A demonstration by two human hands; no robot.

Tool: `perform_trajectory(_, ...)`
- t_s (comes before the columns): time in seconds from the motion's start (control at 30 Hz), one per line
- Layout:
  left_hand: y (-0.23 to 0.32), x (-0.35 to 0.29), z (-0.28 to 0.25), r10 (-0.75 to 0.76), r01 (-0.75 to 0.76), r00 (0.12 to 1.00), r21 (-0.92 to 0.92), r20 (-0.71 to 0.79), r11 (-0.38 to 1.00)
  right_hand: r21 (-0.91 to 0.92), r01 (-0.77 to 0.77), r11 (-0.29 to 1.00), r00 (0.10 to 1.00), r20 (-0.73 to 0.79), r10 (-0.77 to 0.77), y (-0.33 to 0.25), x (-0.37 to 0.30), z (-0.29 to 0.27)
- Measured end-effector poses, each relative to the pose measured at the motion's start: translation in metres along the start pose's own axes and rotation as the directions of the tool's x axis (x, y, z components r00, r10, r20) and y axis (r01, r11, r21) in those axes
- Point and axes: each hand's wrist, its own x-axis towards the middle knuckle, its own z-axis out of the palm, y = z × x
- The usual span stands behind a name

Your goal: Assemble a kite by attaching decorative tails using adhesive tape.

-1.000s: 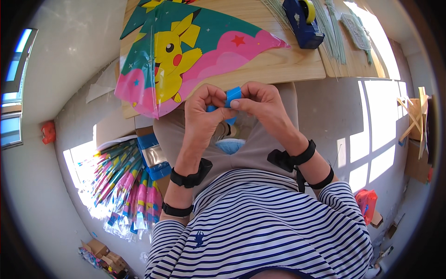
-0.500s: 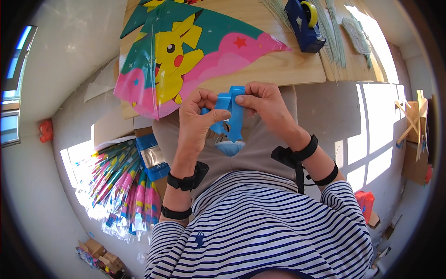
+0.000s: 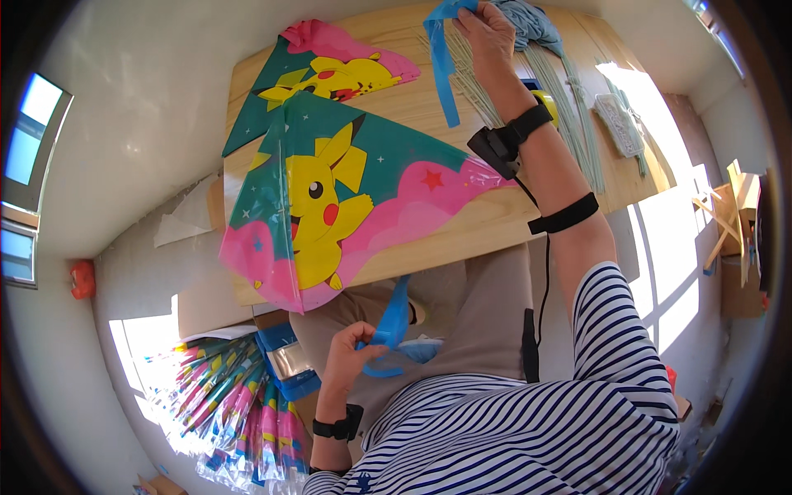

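My right hand [image 3: 488,35] is raised over the far part of the table, its fingers pinching a blue plastic strip [image 3: 443,70] that hangs down in a loose fold. Low over my lap, my left hand [image 3: 351,355] is closed on another length of blue strip [image 3: 394,318]. Whether the two lengths are joined cannot be made out. Between my hands, a glossy kite [image 3: 388,181] in green and pink, printed with a yellow cartoon figure, lies on the wooden table and overhangs its near left corner. A second, similar kite [image 3: 355,74] lies beyond it.
Thin pale rods [image 3: 577,124] lie at the table's right, near a clear packet [image 3: 617,124] and a grey-blue cloth [image 3: 528,25]. My right forearm partly hides the tape dispenser [image 3: 546,106]. Folded kites in clear sleeves [image 3: 223,396] and a blue box [image 3: 287,359] stand at lower left.
My hands have parted: the right went up and away over the table with a blue strip, the left dropped nearer my body with blue strip in it. The view has shifted, showing more table.
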Motion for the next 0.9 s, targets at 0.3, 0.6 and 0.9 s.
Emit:
perform_trajectory(0.3, 0.01, 0.014, -0.007, -0.014, 0.012, 1.0, 0.114, 0.024, 0.993, -0.962, -0.214, 0.171, 0.949, -0.164, 0.268, 0.094, -0.017, -0.056)
perform_trajectory(0.6, 0.06, 0.037, 0.021, 0.106, -0.108, 0.993, -0.062, -0.044, 0.992, -0.508, -0.701, 0.5, 0.375, 0.334, 0.865, -0.058, -0.224, -0.022)
perform_trajectory(0.9, 0.069, 0.031, 0.082, 0.418, -0.605, 0.796, 0.566, 0.438, 0.56, 0.235, -0.972, 0.02, 0.11, 0.376, 0.92, -0.117, -0.341, -0.016)
